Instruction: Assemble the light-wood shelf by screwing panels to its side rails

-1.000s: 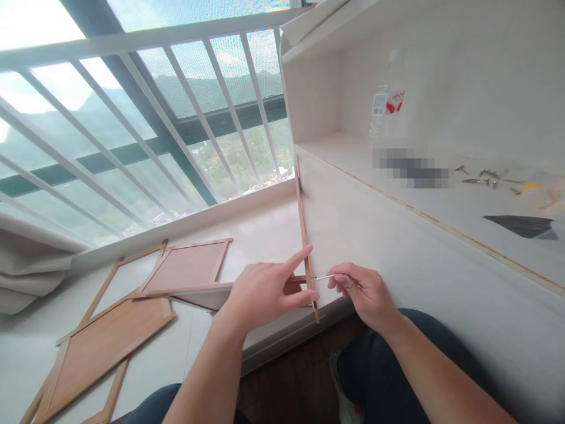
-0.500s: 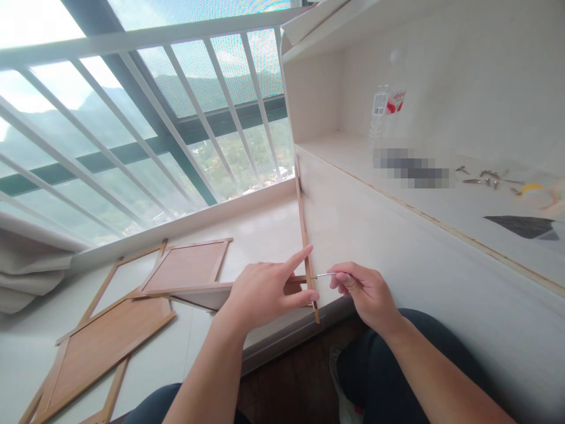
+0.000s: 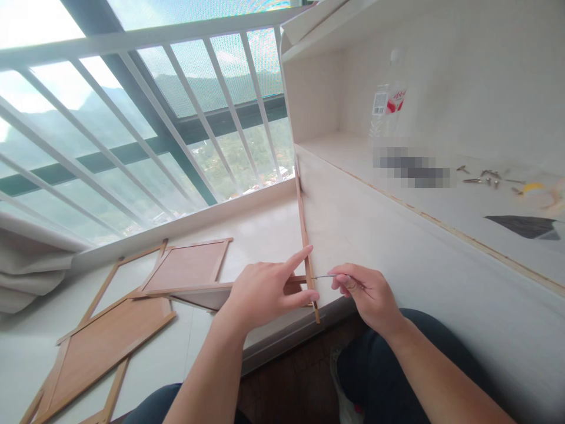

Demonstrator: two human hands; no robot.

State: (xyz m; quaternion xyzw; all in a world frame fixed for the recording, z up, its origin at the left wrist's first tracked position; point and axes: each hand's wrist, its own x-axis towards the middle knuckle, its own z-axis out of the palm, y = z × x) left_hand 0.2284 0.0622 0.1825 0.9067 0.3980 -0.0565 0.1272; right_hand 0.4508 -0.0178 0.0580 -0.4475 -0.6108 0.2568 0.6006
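My left hand point(image 3: 260, 294) grips a wooden frame, its index finger and thumb spread against an upright wooden strip point(image 3: 303, 227); its other fingers are hidden. A crosspiece point(image 3: 299, 280) meets the strip between that thumb and index finger. On the strip's other side, my right hand point(image 3: 364, 291) pinches a thin metal hex key point(image 3: 326, 275), whose tip reaches the strip level with the crosspiece. From behind my left hand, a framed panel edge point(image 3: 194, 290) runs left.
Brown framed panels point(image 3: 110, 327) lie on the white ledge point(image 3: 260, 235) at left, below a white railing point(image 3: 185, 94). On the right shelf point(image 3: 468, 218) are a plastic bottle point(image 3: 388, 109), several metal screws point(image 3: 489, 175), a yellow tape roll point(image 3: 534, 189) and a dark flat piece point(image 3: 523, 226).
My right hand's fingers have shifted very slightly around the hex key, which tilts a little differently. My left hand and the wooden strip look the same.
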